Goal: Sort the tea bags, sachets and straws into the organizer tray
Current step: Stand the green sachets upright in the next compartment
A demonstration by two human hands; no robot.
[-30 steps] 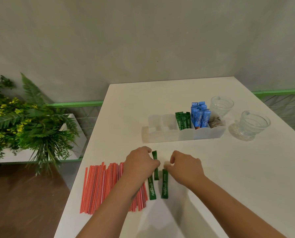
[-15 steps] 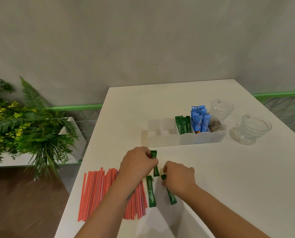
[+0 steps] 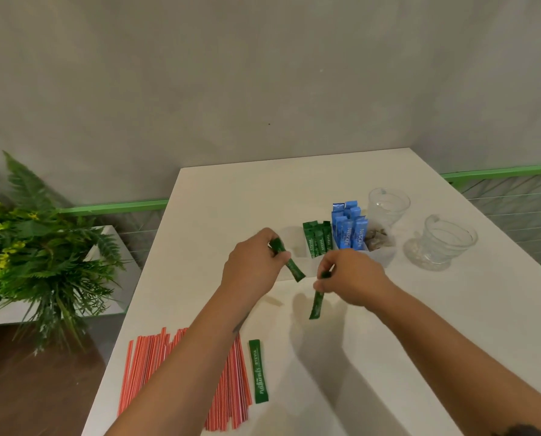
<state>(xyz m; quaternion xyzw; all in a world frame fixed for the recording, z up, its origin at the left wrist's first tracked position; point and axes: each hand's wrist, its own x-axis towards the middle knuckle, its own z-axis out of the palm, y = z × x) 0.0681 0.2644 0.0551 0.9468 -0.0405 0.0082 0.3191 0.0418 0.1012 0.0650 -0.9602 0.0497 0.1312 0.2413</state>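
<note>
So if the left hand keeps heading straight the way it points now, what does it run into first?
Probably the organizer tray: the left hand, holding a green sachet, points towards the tray's empty left end, beside the standing green sachets. Depth is unclear.

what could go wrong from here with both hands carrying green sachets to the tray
1. Each sachet is pinched near one end only: the left hand grips its green sachet, the right hand lets its sachet dangle, so either may slip.
2. The green compartment of the organizer tray already holds upright sachets; pushing more in may tip them.
3. One sachet beside the red straws might be forgotten.
</note>
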